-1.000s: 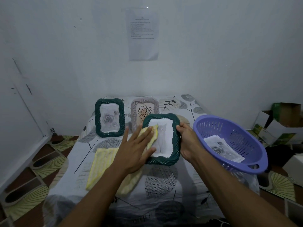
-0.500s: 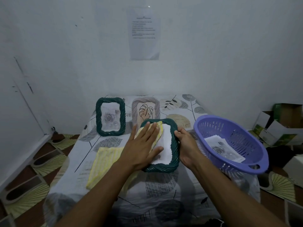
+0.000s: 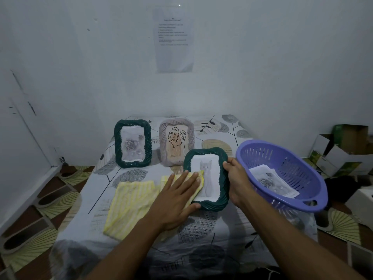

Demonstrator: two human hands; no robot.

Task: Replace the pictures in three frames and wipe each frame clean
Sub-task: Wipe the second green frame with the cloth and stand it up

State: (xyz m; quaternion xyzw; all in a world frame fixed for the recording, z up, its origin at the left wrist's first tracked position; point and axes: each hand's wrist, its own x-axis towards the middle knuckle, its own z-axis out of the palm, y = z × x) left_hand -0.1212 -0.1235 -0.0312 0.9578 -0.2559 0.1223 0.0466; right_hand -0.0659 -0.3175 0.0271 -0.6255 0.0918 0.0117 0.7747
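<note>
Dark green rope-moulded picture frame [image 3: 212, 206] — near centre of leaf-print tablecloth [image 3: 201, 229], white cat picture [image 3: 211, 176] inside.
Left hand [image 3: 177, 199]: fingers straight, spread, palm flat, pressing yellow striped cloth [image 3: 131, 205] onto frame's left part.
Right hand [image 3: 238, 178]: thumb and fingers curled round frame's right edge.
Far left — second green frame with rose picture [image 3: 118, 146], upright; just right of it, beige frame with leaf drawing [image 3: 163, 142].
Right: purple slotted plastic basket [image 3: 268, 154], printed sheets [image 3: 270, 182] inside.

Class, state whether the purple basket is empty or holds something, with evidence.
Not empty: printed sheets, a rose picture uppermost, lie inside the purple basket.
</note>
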